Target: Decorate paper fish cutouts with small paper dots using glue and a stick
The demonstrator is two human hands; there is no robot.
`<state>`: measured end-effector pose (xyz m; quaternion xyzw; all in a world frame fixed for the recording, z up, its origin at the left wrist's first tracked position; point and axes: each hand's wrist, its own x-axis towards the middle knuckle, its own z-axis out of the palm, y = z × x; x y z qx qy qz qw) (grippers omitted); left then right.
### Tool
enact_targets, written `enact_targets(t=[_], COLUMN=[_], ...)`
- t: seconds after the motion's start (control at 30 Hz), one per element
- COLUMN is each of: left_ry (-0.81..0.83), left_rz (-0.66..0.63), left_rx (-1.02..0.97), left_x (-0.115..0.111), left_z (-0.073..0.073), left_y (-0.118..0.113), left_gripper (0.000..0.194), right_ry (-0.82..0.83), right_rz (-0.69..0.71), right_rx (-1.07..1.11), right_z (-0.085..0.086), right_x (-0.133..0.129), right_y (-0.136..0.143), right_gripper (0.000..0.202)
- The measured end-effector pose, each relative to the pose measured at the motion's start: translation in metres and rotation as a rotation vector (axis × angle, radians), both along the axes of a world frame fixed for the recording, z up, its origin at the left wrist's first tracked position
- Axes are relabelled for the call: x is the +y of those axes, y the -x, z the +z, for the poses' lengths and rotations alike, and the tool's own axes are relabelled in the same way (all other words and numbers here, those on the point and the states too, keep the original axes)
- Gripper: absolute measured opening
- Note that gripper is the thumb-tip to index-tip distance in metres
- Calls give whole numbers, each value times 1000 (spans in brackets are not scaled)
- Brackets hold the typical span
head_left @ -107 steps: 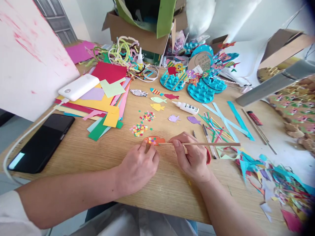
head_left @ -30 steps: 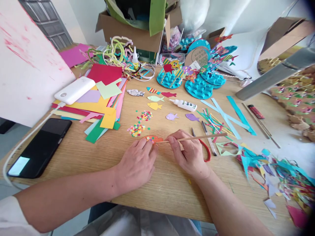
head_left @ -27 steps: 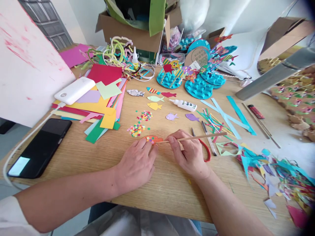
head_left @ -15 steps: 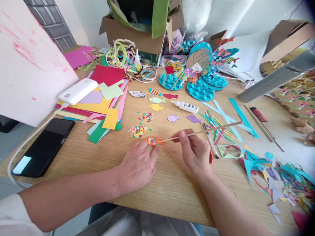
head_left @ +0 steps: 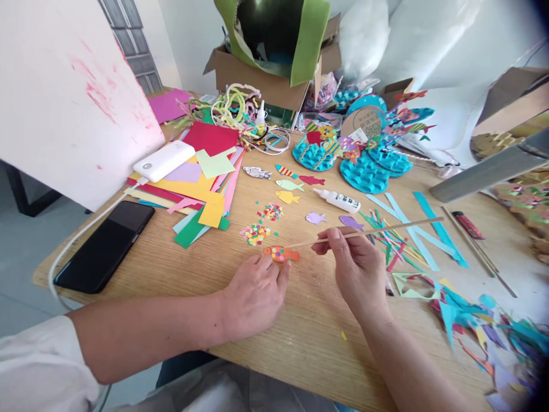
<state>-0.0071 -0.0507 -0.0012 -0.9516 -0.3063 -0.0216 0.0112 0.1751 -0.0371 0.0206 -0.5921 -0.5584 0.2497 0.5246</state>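
Right hand: fingers pinching wooden stick, now shifted off the tail of the orange paper fish; pressing there apparently paused. Fish: on desk, at fingertips of left hand; whether gripped, cannot tell.

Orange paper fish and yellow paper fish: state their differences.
The orange paper fish carries multicoloured dots; the plain yellow paper fish shows none. The left hand touches the orange fish's edge; no hand touches the yellow fish. Both lie on the wooden table, tails pointing right.
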Motion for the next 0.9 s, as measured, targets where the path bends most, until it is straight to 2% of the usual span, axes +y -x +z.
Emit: enact_targets(t=[0.13, 0.23, 0.33, 0.47, 0.63, 0.9], left_ry=[-12, -20, -3, 26, 59, 75], left_rz=[-7, -21, -31, -19, 12, -5], left_rx=[3, 7, 13, 5, 10, 9], left_x=[0, -1, -3, -4, -4, -3], left_z=[1, 1, 1, -1, -3, -2], left_y=[0, 1, 1, 2, 0, 0], left_gripper=[46, 46, 48, 50, 52, 54], right_ry=[36, 69, 79, 70, 69, 35], right_rz=[117, 257, 327, 315, 388, 448], right_rx=[-43, -108, -149, -184, -265, -244], right_z=[15, 28, 33, 26, 13, 12], right_x=[12, 26, 39, 49, 54, 53], right_y=[8, 14, 18, 21, 20, 17], right_gripper=[31, 31, 31, 31, 33, 38])
